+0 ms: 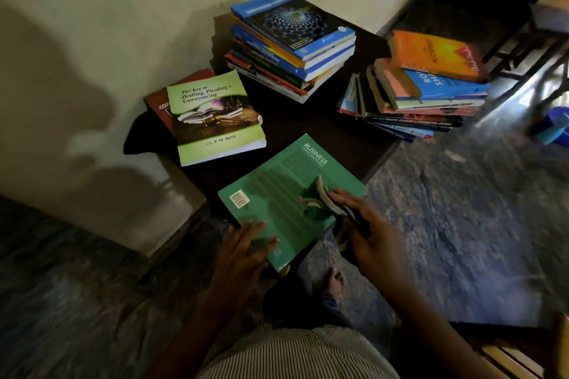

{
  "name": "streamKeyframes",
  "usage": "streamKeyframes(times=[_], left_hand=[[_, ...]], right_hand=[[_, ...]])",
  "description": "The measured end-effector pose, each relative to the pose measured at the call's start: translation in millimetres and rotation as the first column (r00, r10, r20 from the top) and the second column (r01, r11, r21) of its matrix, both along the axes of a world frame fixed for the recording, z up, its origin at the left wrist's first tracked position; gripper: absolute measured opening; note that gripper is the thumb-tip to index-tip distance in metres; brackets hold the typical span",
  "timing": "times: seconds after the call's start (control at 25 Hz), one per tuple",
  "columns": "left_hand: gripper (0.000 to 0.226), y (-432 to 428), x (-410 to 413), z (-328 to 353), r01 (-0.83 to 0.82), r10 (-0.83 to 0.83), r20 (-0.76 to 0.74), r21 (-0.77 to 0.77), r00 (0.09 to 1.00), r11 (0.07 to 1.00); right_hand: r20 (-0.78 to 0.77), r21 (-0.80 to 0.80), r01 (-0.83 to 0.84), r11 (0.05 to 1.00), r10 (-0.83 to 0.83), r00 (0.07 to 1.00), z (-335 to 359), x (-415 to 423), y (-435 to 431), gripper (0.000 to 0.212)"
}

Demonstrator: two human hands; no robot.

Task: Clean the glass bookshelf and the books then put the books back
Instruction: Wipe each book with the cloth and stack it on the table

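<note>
The person wears a light cloth shirt with thin dark stripes point(295, 357) — plus dark trousers point(308, 304). The arms point(431, 311) and one foot point(335, 281) are bare.

The green book point(277, 194) nearest the person reads "BUSINESS COMMUNICATION" at its far right corner. The light green book point(212, 120) at left reads "The Key to Drafting, Pleading & Conveyancing" and, lower, "P. M. BINU". The red book point(160, 101) beneath it shows only "CO". The blue book point(440, 84) at far right shows "RO" and "SH". Other titles are too blurred to read.
</note>
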State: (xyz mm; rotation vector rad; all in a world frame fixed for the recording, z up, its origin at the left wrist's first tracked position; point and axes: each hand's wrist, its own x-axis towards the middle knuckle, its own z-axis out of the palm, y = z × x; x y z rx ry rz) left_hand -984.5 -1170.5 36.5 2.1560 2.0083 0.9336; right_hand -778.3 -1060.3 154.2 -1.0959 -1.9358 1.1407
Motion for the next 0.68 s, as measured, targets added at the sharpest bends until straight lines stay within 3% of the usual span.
streamKeyframes(times=[0.04,0.08,0.12,0.2,0.28,0.32,0.4,0.48,0.6,0.68], left_hand=[[0.04,-2.8,0.5,0.1,-0.08,0.1,0.235,-0.093,0.967,0.992],[0.04,-3.9,2.5,5.5,-0.156,0.233,0.462,-0.199,0.856,0.967],[0.039,-3.4,4.4,9.7,-0.245,0.366,0.627,-0.274,0.688,0.93],[0.045,3.6,5.1,18.7,-0.314,0.509,0.833,-0.434,0.216,0.844],[0.042,10.9,2.1,30.5,-0.202,0.504,0.819,-0.561,-0.275,0.802],[0.035,15.6,1.9,38.7,-0.133,0.487,0.758,-0.588,-0.434,0.798],[0.022,21.2,6.3,52.0,-0.049,0.484,0.663,-0.616,-0.571,0.786],[0.022,21.2,9.1,55.8,-0.041,0.484,0.635,-0.63,-0.602,0.775],[0.028,15.8,3.7,55.5,-0.033,0.454,0.587,-0.635,-0.67,0.772],[0.032,13.9,2.8,54.8,-0.038,0.426,0.584,-0.618,-0.691,0.785]], right_hand=[[0.041,0.017,-0.032,0.999,0.032,0.999,1.4,-8.2,4.1,0.054],[0.083,0.026,-0.059,0.998,0.056,0.995,0.9,-17.5,10.6,0.054],[0.106,0.025,-0.07,0.997,0.067,0.992,-0.5,-27.8,19.8,0.052],[0.103,0.044,-0.021,0.999,0.017,0.994,-7.2,-49.7,51.1,0.049],[0.207,0.1,0.057,0.993,-0.077,0.975,-22.9,-71.3,94.0,0.053],[0.321,0.104,0.056,0.993,-0.087,0.943,-34.2,-81.3,111.6,0.058],[0.55,0.116,0.024,0.993,-0.084,0.831,-56.9,-97.5,128.4,0.061],[0.674,0.169,-0.016,0.985,-0.104,0.731,-68.1,-110.3,119.7,0.055],[0.688,0.215,-0.175,0.961,-0.022,0.725,-70.3,-131.0,68.7,0.051],[0.613,0.308,-0.321,0.896,0.071,0.787,-75.9,-146.6,22.4,0.048]])
